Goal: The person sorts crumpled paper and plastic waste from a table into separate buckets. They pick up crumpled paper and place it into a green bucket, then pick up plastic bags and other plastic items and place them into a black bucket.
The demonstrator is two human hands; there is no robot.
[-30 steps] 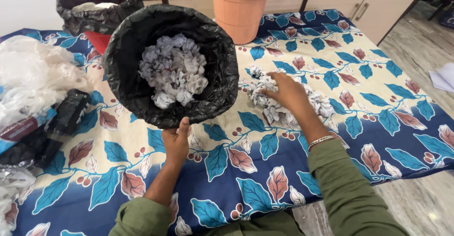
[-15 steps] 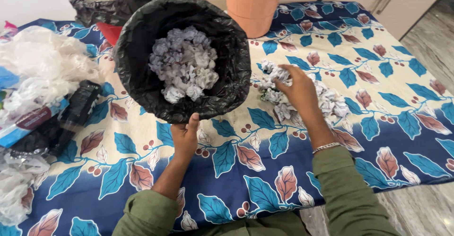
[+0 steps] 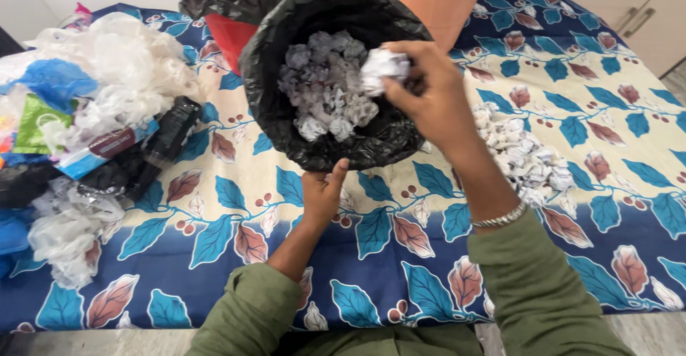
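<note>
Over the mouth of the bin (image 3: 286, 124), which is lined with a black bag, the right hand (image 3: 429, 95) is pinching a crumpled paper ball (image 3: 384, 66) between thumb and fingers; the ball is sitting above the rim on the right side. Inside the bin, a heap of crumpled paper (image 3: 325, 84) is lying against the liner. The left hand (image 3: 321, 193) is gripping the near rim of the bin, thumb up against the black bag, fingers closed underneath. To the right of the bin, a pile of paper balls (image 3: 525, 156) is resting on the leaf-patterned tablecloth (image 3: 236, 213), just beside the right forearm. At the left edge, a heap of plastic bags (image 3: 93, 77) is lying well apart from both hands. An orange pot (image 3: 436, 2) is standing behind the bin.
</note>
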